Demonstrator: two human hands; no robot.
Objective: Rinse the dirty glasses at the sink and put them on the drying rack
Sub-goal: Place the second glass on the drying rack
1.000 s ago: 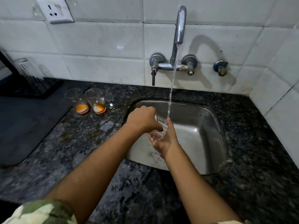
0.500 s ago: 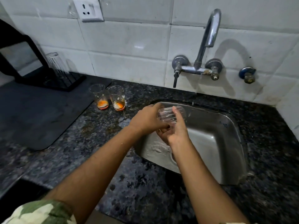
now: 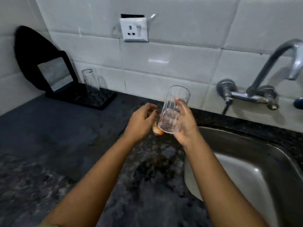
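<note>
At the far left, a black drying rack stands on the table against the tiled wall, with one clear glass on it. Right of it, the left hand reaches with curled fingers round a dirty glass with orange residue at its bottom; whether it truly grips cannot be told. Just beside it, the right hand grasps a clean ribbed glass, tilted, above the table edge. The sink lies near right, the tap above it.
</note>
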